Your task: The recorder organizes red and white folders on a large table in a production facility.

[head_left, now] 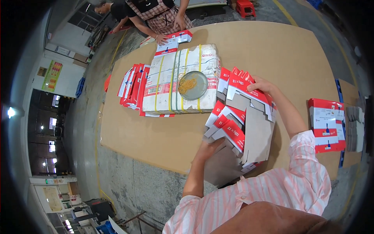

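Flattened red-and-white cartons with grey inner sides are fanned out in front of me at the table edge. My right hand [260, 86] grips the far bunch of cartons [239, 82] by its upper edge, fingers bent over the red border. Nearer to me, my left hand [212, 146] is closed round the lower left side of another bunch of cartons [233, 134]; its fingers are partly hidden by them. Just left of both bunches lies a strapped white box [161, 84]. A round dish [200, 93] on top of it holds yellowish rubber bands [187, 85].
Red-and-white flat cartons [134, 87] lean left of the box. More cartons [326, 124] are stacked at the right, beside grey card pieces [353, 128]. Across the brown table [272, 46], a person in a checked apron [156, 15] touches cartons [167, 47]. A red stool [245, 7] stands behind.
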Demonstrator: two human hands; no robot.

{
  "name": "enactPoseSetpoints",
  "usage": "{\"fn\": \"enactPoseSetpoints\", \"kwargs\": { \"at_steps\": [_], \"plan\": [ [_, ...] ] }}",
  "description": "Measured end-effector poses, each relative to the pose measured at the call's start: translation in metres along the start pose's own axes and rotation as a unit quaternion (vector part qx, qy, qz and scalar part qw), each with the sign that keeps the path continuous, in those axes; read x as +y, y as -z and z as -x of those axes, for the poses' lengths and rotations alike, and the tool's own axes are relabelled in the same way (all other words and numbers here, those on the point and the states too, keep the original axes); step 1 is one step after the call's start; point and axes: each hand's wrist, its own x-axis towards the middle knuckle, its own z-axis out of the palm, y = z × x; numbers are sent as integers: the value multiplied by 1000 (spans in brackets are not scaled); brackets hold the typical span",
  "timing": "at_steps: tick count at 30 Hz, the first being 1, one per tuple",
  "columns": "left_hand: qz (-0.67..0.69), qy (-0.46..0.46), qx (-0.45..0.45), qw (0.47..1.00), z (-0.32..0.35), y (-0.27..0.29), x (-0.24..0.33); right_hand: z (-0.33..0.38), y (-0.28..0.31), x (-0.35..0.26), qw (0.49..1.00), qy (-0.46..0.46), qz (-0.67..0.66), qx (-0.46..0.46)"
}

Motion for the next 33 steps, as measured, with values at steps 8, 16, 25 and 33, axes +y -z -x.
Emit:
{"fn": "enactPoseSetpoints", "kwargs": {
  "at_steps": [8,16,25,33],
  "plan": [
    [-26,30,7,999,25,-3,8,81,-3,26,979,97,56,171],
    [10,46,84,995,62,58,11,214,45,44,912,216,-13,349],
    [80,67,199,974,89,121,-9,306,66,26,856,238,93,450],
    [21,57,201,978,89,106,0,236,-59,22,945,165,-81,270]
  ]
}}
